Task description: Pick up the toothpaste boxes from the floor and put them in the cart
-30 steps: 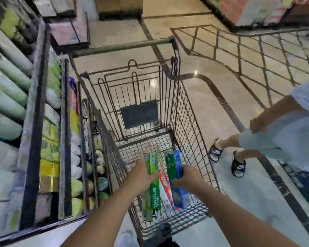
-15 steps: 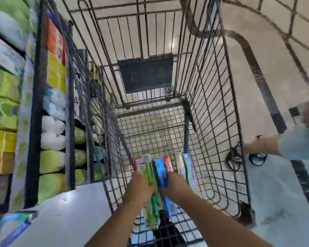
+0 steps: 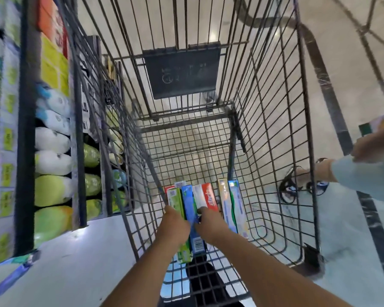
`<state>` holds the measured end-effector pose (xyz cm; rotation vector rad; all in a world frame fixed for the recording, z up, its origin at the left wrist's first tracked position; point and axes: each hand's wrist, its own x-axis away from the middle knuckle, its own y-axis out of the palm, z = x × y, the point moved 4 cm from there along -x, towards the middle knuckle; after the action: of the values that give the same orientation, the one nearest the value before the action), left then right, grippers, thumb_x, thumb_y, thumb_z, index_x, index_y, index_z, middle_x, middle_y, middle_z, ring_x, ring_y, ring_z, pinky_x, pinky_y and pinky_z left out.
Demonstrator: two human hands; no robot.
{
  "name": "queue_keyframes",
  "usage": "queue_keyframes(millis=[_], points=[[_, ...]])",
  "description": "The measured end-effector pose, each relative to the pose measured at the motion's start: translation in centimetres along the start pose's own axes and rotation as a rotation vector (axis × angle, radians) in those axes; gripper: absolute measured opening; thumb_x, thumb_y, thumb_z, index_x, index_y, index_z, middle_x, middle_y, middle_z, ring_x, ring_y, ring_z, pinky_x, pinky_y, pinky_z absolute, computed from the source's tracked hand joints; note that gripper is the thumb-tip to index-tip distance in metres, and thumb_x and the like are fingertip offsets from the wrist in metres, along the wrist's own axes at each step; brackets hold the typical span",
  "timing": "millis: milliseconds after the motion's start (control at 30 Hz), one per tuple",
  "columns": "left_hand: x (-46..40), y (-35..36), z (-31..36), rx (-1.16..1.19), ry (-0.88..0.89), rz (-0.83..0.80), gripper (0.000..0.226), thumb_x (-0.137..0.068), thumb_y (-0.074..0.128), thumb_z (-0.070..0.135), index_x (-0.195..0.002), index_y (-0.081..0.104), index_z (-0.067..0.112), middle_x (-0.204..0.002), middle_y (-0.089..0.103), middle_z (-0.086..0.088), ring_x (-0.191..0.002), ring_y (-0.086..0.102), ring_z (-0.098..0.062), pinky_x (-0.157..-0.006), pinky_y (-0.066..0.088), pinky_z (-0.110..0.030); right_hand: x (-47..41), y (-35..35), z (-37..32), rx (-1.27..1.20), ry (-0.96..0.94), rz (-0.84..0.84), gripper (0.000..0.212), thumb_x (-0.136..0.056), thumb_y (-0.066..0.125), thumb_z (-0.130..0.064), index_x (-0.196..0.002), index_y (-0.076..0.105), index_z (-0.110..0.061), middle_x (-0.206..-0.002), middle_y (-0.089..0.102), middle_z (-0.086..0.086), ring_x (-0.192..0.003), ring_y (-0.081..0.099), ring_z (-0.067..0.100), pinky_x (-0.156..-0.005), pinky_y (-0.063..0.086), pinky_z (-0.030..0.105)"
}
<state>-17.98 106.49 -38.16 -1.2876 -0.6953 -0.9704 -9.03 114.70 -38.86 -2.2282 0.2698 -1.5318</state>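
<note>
Nearest, both forearms are reached down into the cart [image 3: 273,134]. The left hand [image 3: 175,227] is curled around a green box [image 3: 178,207], and the right hand [image 3: 211,224] is clenched on the blue box [image 3: 190,209] beside it; both boxes are held close above the wire floor at the cart's near end. The step in hand is judged to be the setting down. The boxes are best lowered flat and lengthwise, close to the left wall, before the fingers are released. A white-and-red box [image 3: 205,196] lies just beyond the hands, and two more boxes [image 3: 231,204] lie toward the right wall. Farther off, the dark panel [image 3: 182,72] is seen on the far end.
</note>
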Motion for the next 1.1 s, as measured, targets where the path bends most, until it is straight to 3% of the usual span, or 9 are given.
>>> queue_keyframes(millis=[167,333,500,567,667,733,867,1000,1100], points=[[1.6,-2.9,1.5,-0.035,0.072,0.004,0.07,-0.09,0.063,0.029,-0.144,0.028,0.002,-0.134,0.048,-0.016,-0.113,0.057,-0.03,-0.084,0.051,-0.037,2.1,-2.7,-1.0,-0.033,-0.008,-0.013,0.046,-0.092,0.059,-0.025,-0.135,0.049,-0.012,-0.124,0.06,0.009,-0.105,0.06,0.023,-0.082,0.05,0.029],[4.8,-7.2,3.4,-0.082,0.183,-0.005,0.06,-0.092,0.057,0.031,-0.142,0.033,0.008,-0.131,0.051,-0.012,-0.108,0.059,-0.026,-0.073,0.045,-0.03,5.2,-6.6,-2.7,-0.042,-0.054,0.05,0.05,-0.092,0.06,-0.024,-0.139,0.048,-0.014,-0.133,0.058,0.007,-0.09,0.059,0.015,-0.069,0.049,0.02],[10.4,-12.0,4.1,-0.115,0.298,0.002,0.058,-0.094,0.053,0.042,-0.14,0.038,0.01,-0.122,0.056,-0.008,-0.085,0.056,-0.016,-0.066,0.041,-0.026,9.0,-10.4,-4.8,0.022,-0.119,0.088,0.047,-0.092,0.058,-0.027,-0.136,0.052,-0.015,-0.132,0.059,0.005,-0.091,0.062,0.015,-0.074,0.051,0.023],[12.6,-13.7,3.7,-0.102,0.327,0.022,0.055,-0.092,0.055,0.048,-0.131,0.046,0.01,-0.122,0.056,-0.006,-0.094,0.057,-0.019,-0.076,0.047,-0.029,10.5,-11.6,-5.6,0.068,-0.156,0.097,0.045,-0.091,0.057,-0.028,-0.133,0.055,-0.013,-0.127,0.063,0.007,-0.104,0.063,0.02,-0.087,0.053,0.028],[16.3,-16.1,2.6,-0.074,0.347,0.057,0.057,-0.092,0.054,0.055,-0.129,0.046,0.013,-0.128,0.052,-0.006,-0.112,0.055,-0.023,-0.095,0.047,-0.037,12.7,-13.3,-6.9,0.114,-0.211,0.113,0.039,-0.093,0.058,-0.029,-0.129,0.056,-0.013,-0.124,0.064,0.008,-0.101,0.063,0.02,-0.083,0.052,0.026],[18.5,-17.5,1.7,-0.08,0.352,0.073,0.069,-0.091,0.052,0.059,-0.14,0.04,0.012,-0.138,0.047,-0.009,-0.12,0.052,-0.024,-0.098,0.043,-0.035,14.3,-14.1,-7.9,0.106,-0.26,0.107,0.04,-0.093,0.06,-0.031,-0.128,0.056,-0.012,-0.125,0.063,0.008,-0.096,0.062,0.016,-0.075,0.052,0.022],[22.7,-20.0,0.3,-0.055,0.383,0.103,0.071,-0.093,0.052,0.057,-0.145,0.035,0.012,-0.145,0.043,-0.007,-0.115,0.051,-0.019,-0.098,0.04,-0.03,17.5,-15.0,-10.3,0.164,-0.346,0.121,0.046,-0.093,0.058,-0.039,-0.132,0.052,-0.014,-0.13,0.059,0.007,-0.101,0.062,0.015,-0.087,0.052,0.026],[26.1,-21.5,-2.4,-0.014,0.384,0.089,0.079,-0.094,0.048,0.059,-0.155,0.02,0.017,-0.16,0.023,-0.003,-0.141,0.034,-0.021,-0.111,0.032,-0.033,20.7,-14.7,-13.0,0.253,-0.398,0.175,0.044,-0.094,0.057,-0.04,-0.131,0.053,-0.018,-0.129,0.06,0.004,-0.1,0.062,0.015,-0.085,0.052,0.026],[28.6,-21.8,-6.4,0.011,0.387,0.104,0.069,-0.095,0.048,0.057,-0.149,0.03,0.019,-0.154,0.033,-0.005,-0.134,0.042,-0.021,-0.106,0.036,-0.033,23.8,-12.1,-15.5,0.39,-0.467,0.177,0.041,-0.094,0.055,-0.04,-0.128,0.056,-0.017,-0.126,0.061,0.004,-0.105,0.06,0.018,-0.089,0.049,0.026]])
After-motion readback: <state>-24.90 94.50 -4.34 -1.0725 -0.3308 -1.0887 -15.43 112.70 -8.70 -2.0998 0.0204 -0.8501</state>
